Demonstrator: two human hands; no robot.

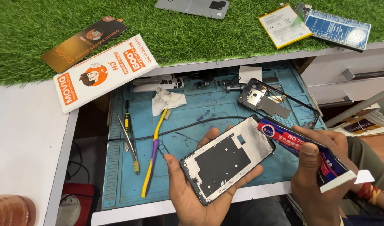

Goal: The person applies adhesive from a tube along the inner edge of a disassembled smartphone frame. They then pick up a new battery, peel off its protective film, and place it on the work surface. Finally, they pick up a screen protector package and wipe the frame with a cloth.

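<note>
The head view shows the left hand (192,188) cradling a phone frame (227,161) over the worktop's front edge while the right hand (315,175), closed around a glue tube (303,152), sets its nozzle at the frame's top corner, gluing about to begin, needing a steady thin bead.

Open phone frame (227,164), glue tube (303,151) touching

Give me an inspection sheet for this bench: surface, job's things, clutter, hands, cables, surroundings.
Surface: blue work mat, smudged, set in a pulled-out drawer.
Job's things: phone frame lying in the left hand, inner side up; glue tube gripped in the right hand, nozzle at the frame's top corner.
Clutter: toothbrush, tweezers, screwdriver, crumpled tissue, second phone chassis.
Hands: both bare, both occupied.
Cables: one black cable crossing the mat.
Surroundings: artificial grass with packaging sleeves, a battery, a back cover.
</note>
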